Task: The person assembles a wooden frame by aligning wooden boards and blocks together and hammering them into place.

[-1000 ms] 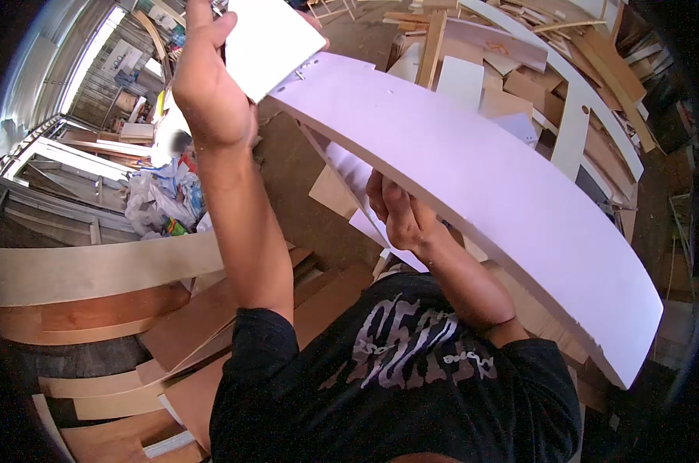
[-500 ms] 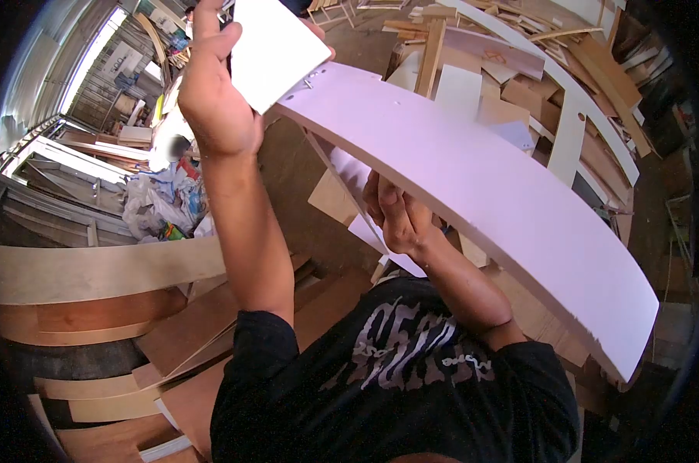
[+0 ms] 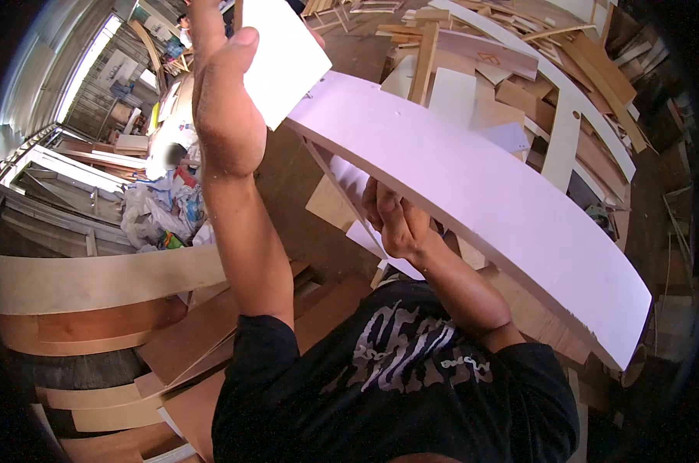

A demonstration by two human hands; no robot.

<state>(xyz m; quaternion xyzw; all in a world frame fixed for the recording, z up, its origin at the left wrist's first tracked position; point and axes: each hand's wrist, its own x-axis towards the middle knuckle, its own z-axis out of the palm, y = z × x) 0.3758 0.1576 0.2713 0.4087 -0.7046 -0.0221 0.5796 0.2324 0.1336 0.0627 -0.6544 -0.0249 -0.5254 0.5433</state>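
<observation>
My left hand (image 3: pixel 230 100) grips a small white board (image 3: pixel 284 62) at the top of the head view, its thumb lying on the near face. The board's lower edge meets the upper-left end of a long curved white panel (image 3: pixel 473 185). This panel slopes down to the right, and a second thin panel shows beneath it. Below the curved panel, my right hand (image 3: pixel 396 220) has its fingers curled closed. The panel partly hides them, and what they hold cannot be made out.
Curved wooden strips (image 3: pixel 102 282) and brown boards (image 3: pixel 195 339) lie at the left. Plastic bags (image 3: pixel 160 208) sit beyond my left forearm. Wood offcuts (image 3: pixel 527 100) are piled at the upper right. A person (image 3: pixel 184 31) is far back at the upper left.
The small white board has shifted slightly down and right, covering more of the screws at the curved panel's end. My left hand moved with it. My right hand looks nearly unchanged.
</observation>
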